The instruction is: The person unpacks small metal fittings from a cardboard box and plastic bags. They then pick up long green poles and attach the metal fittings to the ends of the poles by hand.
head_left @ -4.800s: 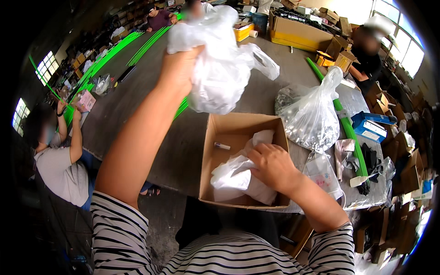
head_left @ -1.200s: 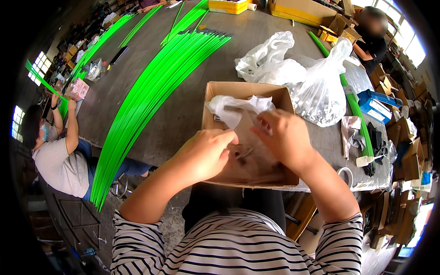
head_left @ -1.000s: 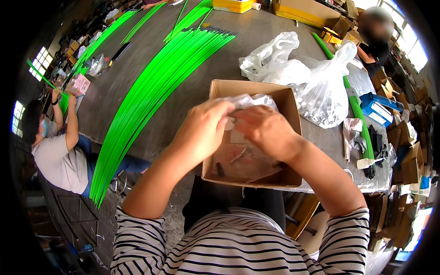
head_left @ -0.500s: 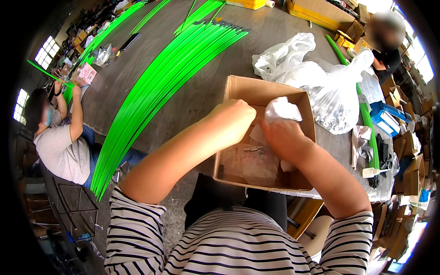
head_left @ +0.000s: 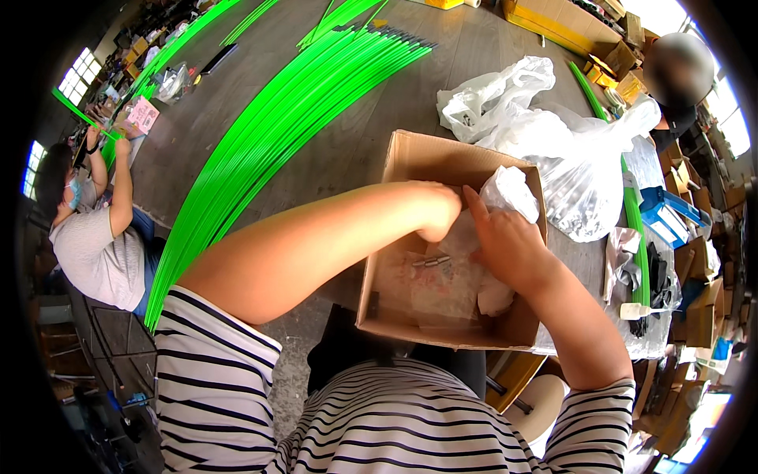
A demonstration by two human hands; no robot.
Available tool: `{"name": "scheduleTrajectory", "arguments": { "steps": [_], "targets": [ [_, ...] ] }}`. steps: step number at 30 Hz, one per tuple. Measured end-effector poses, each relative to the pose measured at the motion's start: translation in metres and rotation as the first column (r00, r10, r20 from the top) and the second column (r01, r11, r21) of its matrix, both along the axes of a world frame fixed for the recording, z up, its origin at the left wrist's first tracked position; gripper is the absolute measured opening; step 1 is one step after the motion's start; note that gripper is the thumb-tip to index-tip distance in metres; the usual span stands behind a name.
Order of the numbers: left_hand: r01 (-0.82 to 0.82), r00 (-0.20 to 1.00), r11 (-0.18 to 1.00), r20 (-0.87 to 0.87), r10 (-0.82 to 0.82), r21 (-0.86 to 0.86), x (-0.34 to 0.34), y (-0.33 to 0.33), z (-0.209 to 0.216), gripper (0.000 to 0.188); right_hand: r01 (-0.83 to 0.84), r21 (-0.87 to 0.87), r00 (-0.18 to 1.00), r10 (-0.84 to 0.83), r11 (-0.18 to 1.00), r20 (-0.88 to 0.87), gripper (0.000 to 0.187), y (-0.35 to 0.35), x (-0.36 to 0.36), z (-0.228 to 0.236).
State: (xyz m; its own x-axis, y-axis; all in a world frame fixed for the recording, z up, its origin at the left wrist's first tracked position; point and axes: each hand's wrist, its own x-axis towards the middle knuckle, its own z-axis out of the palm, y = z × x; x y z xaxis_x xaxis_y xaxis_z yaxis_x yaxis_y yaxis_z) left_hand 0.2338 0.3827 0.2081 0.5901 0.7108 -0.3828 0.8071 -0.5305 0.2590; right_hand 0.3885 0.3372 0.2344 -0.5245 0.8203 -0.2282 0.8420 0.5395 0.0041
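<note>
An open cardboard box stands at the table's near edge, below both of my hands. My left hand reaches over its left wall with fingers curled downward; whatever they hold is hidden. Close to it, my right hand is inside the box, index finger stretched toward the left hand. A crumpled white plastic bag bunches up behind my right hand, seemingly gripped by its other fingers. On the box's bottom, small metal pieces lie on a clear plastic bag, with more crumpled white material at the right.
Left of the box, a thick bundle of bright green rods fans across the table. White plastic bags lie behind and right of the box, near a blue carton. One person works at the left; another is at the far right.
My left hand has moved right, deeper over the box, and turned. My right hand and the white bag have shifted slightly right; its index finger now points out. The metal pieces show more clearly.
</note>
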Motion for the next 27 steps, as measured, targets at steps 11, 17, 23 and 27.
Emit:
{"name": "scheduleTrajectory", "arguments": {
  "steps": [11,17,23,27],
  "targets": [
    [0.093,0.994,0.995,0.060,-0.094,0.025,0.002,0.027,0.009,0.018,-0.132,-0.034,0.988,0.129,0.991,-0.085,0.008,0.000,0.033,-0.017],
    [0.315,0.942,0.895,0.224,-0.252,-0.315,0.012,0.022,0.006,0.043,-0.042,-0.091,0.968,0.018,0.995,-0.249,0.016,0.000,0.023,-0.001],
    [0.399,0.906,0.747,0.356,-0.230,-0.531,0.004,0.028,0.015,0.063,0.126,0.073,0.957,-0.102,0.989,-0.270,0.012,-0.008,0.015,0.003],
    [0.270,0.928,0.900,0.341,-0.148,-0.342,0.003,0.026,0.016,0.046,0.046,0.058,0.999,-0.045,0.997,-0.024,0.006,-0.008,0.022,-0.002]
  ]
}}
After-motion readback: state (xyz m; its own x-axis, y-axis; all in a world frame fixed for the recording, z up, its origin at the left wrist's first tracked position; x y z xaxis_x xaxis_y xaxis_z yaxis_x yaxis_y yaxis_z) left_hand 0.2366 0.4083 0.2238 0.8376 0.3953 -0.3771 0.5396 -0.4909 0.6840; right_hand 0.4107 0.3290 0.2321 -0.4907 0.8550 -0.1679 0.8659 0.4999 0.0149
